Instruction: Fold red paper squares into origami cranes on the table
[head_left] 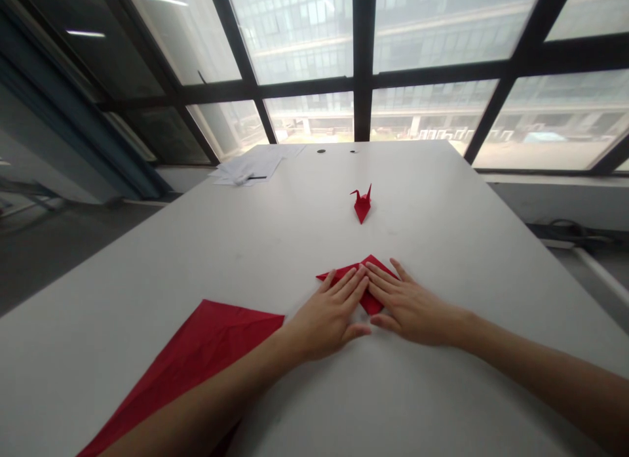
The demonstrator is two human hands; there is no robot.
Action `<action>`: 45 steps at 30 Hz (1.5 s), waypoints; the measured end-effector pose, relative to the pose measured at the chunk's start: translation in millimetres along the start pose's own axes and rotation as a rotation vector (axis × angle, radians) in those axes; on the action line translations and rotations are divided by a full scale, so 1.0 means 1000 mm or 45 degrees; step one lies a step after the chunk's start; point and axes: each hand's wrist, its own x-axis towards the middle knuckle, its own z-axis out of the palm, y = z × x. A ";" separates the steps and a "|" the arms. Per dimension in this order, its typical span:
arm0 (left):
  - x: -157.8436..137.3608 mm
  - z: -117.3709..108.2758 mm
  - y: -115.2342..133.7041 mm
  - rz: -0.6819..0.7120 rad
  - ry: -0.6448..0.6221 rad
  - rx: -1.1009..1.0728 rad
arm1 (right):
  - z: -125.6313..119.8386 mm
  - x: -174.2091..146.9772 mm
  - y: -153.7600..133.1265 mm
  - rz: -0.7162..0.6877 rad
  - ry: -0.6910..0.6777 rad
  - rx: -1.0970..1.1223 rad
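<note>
A red crane (362, 210) stands beyond; the left forearm (240, 381) overlaps a red sheet (201, 342). Left grip (330, 318) and right grip (417, 308) lie flat, uncurled, atop folded paper (372, 304).

Behind the white counter (295, 221) stand bright windows (299, 44) in dark frames (363, 57); left of the counter, a blue curtain (78, 126) above grey floor (63, 237)

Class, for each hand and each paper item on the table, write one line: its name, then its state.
Left hand: open, palm down on the folded red paper.
Right hand: open, palm down on the same paper.
Folded red paper: folded, partly covered by both hands.
Red paper crane: folded into shape, two thin points raised.
Larger red paper: creased, partly hidden by the left forearm.
White papers: loose, overlapping.
</note>
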 end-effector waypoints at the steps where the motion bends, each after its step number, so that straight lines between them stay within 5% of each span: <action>1: 0.000 0.003 0.002 -0.034 -0.013 0.028 | 0.001 -0.001 0.000 0.006 -0.006 -0.009; 8: -0.001 0.017 -0.001 -0.310 0.010 0.129 | 0.005 -0.003 0.002 -0.010 0.055 -0.064; 15: -0.012 0.030 -0.011 -0.618 0.243 0.237 | 0.002 -0.002 0.000 0.018 0.018 -0.059; 22: -0.013 0.015 -0.018 -0.770 0.342 0.311 | 0.001 0.000 0.000 0.031 -0.023 -0.030; 28: 0.002 0.017 -0.003 -0.260 0.086 0.113 | 0.005 -0.001 0.001 0.022 0.013 -0.031; 45: 0.005 0.012 -0.005 -0.168 0.073 -0.017 | 0.014 -0.007 0.002 0.134 0.145 -0.133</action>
